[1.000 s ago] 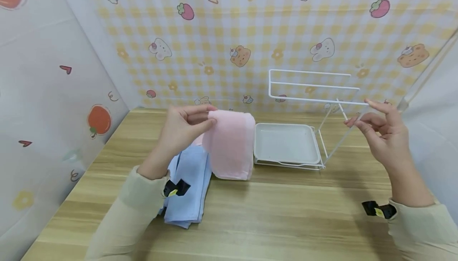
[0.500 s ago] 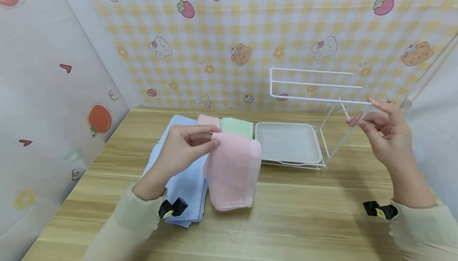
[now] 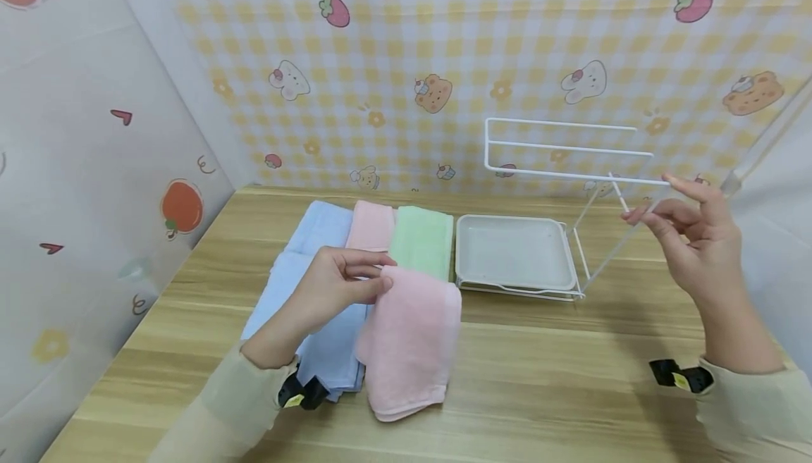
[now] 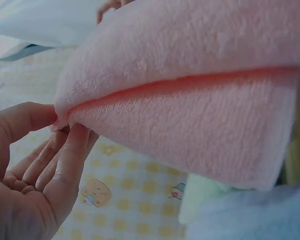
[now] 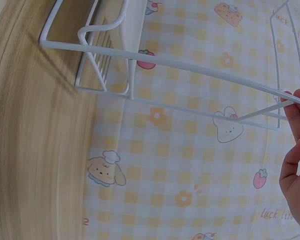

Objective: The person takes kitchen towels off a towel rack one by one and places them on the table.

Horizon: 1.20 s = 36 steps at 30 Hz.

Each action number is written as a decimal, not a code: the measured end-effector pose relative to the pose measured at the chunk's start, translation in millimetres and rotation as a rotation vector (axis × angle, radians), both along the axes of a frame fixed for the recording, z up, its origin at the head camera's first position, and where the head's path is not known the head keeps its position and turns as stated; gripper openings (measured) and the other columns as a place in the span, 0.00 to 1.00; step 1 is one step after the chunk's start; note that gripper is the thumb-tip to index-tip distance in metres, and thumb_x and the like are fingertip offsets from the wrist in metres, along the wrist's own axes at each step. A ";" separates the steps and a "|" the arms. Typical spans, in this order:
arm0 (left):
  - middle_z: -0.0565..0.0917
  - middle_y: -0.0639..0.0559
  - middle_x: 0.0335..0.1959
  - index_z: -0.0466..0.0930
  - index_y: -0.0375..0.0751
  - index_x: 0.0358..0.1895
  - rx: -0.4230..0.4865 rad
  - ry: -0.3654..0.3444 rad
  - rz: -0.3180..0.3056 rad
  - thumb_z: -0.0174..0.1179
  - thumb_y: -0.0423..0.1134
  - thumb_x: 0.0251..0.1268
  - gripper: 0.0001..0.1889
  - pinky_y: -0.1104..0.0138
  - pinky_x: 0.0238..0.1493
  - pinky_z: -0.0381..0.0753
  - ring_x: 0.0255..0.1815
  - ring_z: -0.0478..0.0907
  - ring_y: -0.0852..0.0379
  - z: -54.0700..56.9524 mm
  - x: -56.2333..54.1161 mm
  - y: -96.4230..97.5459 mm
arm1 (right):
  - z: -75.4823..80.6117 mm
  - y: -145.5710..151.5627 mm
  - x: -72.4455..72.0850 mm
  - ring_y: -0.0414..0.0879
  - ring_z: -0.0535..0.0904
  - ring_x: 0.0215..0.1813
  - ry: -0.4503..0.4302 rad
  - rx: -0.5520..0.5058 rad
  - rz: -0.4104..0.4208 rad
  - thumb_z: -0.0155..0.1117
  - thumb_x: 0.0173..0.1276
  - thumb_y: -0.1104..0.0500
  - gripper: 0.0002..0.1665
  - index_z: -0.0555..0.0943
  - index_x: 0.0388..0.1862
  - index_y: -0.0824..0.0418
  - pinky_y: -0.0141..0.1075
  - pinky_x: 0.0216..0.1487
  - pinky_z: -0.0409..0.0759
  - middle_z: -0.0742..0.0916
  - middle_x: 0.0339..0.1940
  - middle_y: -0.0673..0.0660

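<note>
My left hand pinches a folded pink towel by its upper left corner, thumb on one side and fingers on the other. The towel hangs down in front of a folded green towel. In the left wrist view, the pink towel shows a gap between its two layers. My right hand grips the upper right part of a white wire rack, with the index finger along the top corner. The right wrist view shows the fingers on the rack's bar.
A white tray sits in the rack's base. Folded blue towels and another pink towel lie on the wooden table left of the green one. A patterned cloth wall stands behind.
My left hand has brought the pink towel down and toward me, uncovering the green towel and the other pink towel behind. My right hand stays on the rack.
</note>
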<state>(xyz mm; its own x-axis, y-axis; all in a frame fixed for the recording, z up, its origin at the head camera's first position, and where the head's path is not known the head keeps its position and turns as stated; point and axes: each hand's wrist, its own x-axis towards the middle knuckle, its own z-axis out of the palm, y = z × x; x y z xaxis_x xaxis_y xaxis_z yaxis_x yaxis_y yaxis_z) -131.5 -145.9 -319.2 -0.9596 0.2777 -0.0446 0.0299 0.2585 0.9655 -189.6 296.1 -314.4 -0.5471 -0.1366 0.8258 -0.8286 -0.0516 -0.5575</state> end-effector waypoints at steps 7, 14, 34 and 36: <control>0.90 0.42 0.40 0.83 0.32 0.56 -0.058 -0.132 0.093 0.67 0.31 0.61 0.19 0.60 0.42 0.88 0.38 0.86 0.61 -20.4 -23.7 -4.8 | -2.1 0.3 -0.6 0.39 0.88 0.41 0.020 0.015 0.001 0.58 0.69 0.76 0.23 0.64 0.59 0.79 0.22 0.33 0.64 0.91 0.34 0.51; 0.90 0.45 0.38 0.82 0.31 0.55 -0.122 -0.182 0.106 0.66 0.31 0.62 0.18 0.61 0.43 0.88 0.37 0.85 0.61 -36.7 -40.3 -8.1 | -1.6 -0.8 0.1 0.39 0.88 0.42 0.022 0.008 0.012 0.59 0.68 0.75 0.23 0.64 0.59 0.80 0.22 0.35 0.67 0.91 0.34 0.52; 0.88 0.50 0.28 0.86 0.36 0.46 -0.430 0.039 -0.059 0.70 0.32 0.59 0.12 0.69 0.31 0.77 0.26 0.78 0.62 -59.3 -54.0 0.5 | 1.2 -1.9 3.0 0.40 0.88 0.43 0.019 -0.008 0.019 0.60 0.67 0.76 0.24 0.67 0.61 0.78 0.26 0.65 0.73 0.91 0.36 0.53; 0.89 0.50 0.31 0.86 0.38 0.44 -0.478 0.095 -0.047 0.71 0.33 0.58 0.11 0.69 0.33 0.78 0.30 0.81 0.62 -57.4 -52.2 1.7 | 0.5 -1.3 2.7 0.41 0.88 0.43 0.016 -0.011 0.030 0.59 0.67 0.76 0.24 0.67 0.61 0.78 0.24 0.57 0.77 0.91 0.36 0.54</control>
